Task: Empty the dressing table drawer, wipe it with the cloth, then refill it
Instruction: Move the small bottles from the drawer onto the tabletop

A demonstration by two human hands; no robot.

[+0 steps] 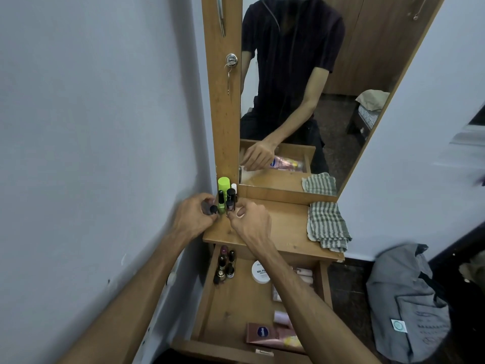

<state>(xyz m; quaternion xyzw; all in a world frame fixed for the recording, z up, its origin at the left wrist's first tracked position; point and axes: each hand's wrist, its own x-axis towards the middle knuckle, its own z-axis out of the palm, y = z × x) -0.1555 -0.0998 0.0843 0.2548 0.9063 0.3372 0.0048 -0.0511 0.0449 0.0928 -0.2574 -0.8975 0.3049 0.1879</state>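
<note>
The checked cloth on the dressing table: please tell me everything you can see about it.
The checked cloth is a soft woven fabric, pale with grey-green stripes crossing in a check. It lies folded in several layers on the right end of the wooden tabletop, flat but slightly rumpled, and its front corner hangs a little over the table edge. Its back edge lies near the mirror, which reflects it. Neither hand touches it.
</note>
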